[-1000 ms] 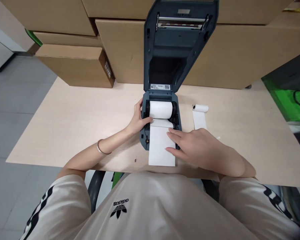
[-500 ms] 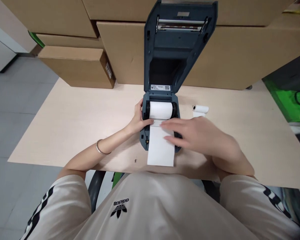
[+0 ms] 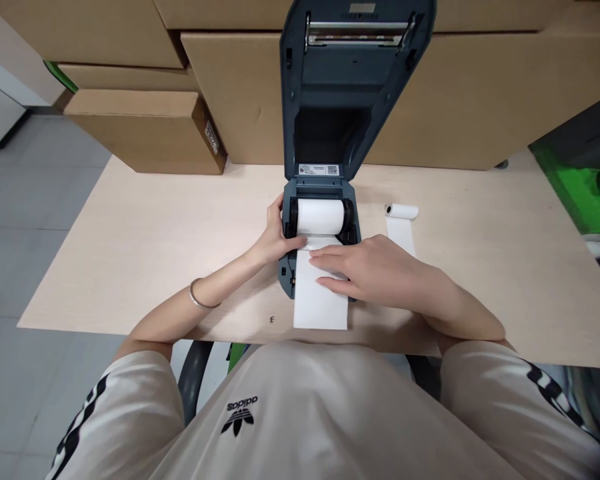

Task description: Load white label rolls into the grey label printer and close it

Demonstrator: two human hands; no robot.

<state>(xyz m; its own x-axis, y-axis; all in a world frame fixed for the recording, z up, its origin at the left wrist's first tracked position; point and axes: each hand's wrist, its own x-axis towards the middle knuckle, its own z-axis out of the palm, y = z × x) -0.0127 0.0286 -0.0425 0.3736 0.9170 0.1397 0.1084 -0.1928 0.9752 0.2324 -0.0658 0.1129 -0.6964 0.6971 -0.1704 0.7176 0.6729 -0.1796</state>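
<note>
A dark grey label printer stands on the table with its lid raised. Inside sits a white roll of labels, and a strip of labels runs from it over the front of the printer. My left hand holds the printer's left side, fingers behind the edge and thumb on the strip just below the roll. Across the strip from the right lies my right hand, fingers stretched out and resting on the paper. Its palm hides the printer's front right part.
To the right of the printer lies a small paper roll with its end unrolled. Cardboard boxes line the back of the table, and a smaller box stands at the back left. A tiny dark bit lies near the front edge.
My right hand has moved slightly left across the label strip, and its fingers are now still and flatter. My left hand keeps its hold. The camera view has shifted slightly.
</note>
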